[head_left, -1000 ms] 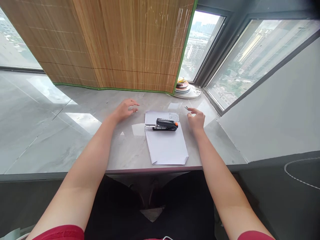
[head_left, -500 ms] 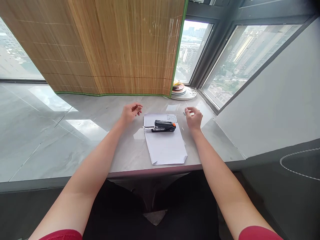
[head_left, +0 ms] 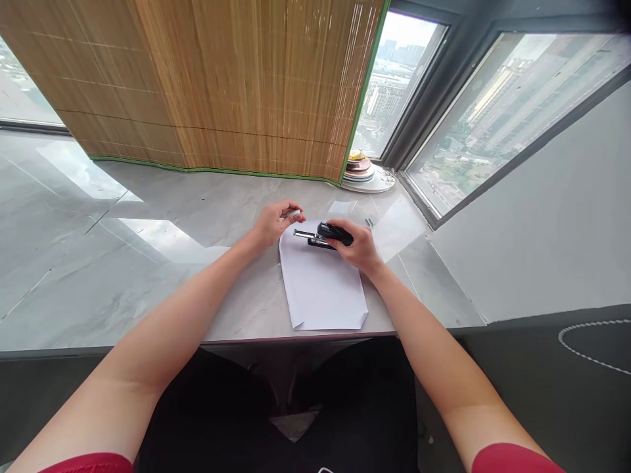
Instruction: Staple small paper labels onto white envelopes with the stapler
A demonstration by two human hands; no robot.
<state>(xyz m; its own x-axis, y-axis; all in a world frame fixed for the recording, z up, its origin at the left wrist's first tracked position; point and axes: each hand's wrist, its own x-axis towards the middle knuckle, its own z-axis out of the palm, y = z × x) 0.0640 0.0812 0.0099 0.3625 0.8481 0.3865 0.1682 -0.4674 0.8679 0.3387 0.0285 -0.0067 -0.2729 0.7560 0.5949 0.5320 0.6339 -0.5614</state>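
A black stapler is over the upper part of the white paper, its metal tray sticking out to the left. My right hand is wrapped round the stapler's right end. Close to the tray's left tip, my left hand pinches a small, pale, silvery piece, too small to make out surely. The paper lies near the counter's front edge, with its lower corners folded. Small silvery strips lie just beyond my right hand.
A stack of plates stands in the back corner by the windows. A bamboo blind hangs behind the grey counter. A white wall rises at the right.
My right hand has moved left and taken hold of the stapler, which is now slightly tilted. My left hand has come closer to the stapler's tray. The camera view has shifted a little.
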